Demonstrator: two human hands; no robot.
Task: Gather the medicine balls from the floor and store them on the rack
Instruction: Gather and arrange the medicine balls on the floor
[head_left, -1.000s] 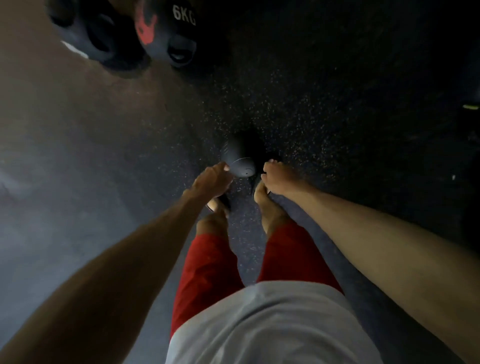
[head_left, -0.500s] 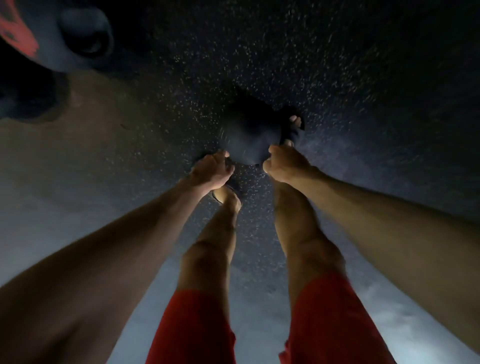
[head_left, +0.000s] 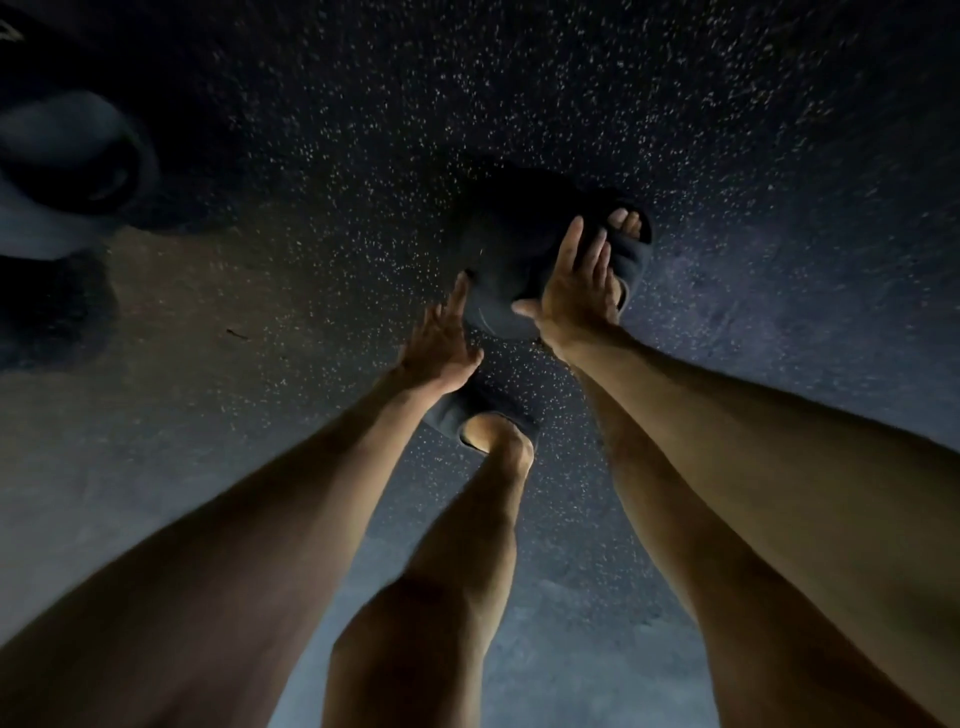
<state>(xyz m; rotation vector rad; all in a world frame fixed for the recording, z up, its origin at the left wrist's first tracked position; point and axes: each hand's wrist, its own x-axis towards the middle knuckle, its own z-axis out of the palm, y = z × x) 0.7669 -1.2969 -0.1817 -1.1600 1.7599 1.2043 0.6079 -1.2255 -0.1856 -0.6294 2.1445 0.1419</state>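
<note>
As hands (head_left: 439, 343) (head_left: 576, 291) flank it, ball (head_left: 498, 234) murky

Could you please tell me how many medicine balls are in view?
2: a dark ball between the left hand and right hand, another ball at the left edge. More may be hidden.

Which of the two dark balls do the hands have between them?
The middle ball, flanked by the left hand and right hand; the other ball lies apart at the left edge.
</note>
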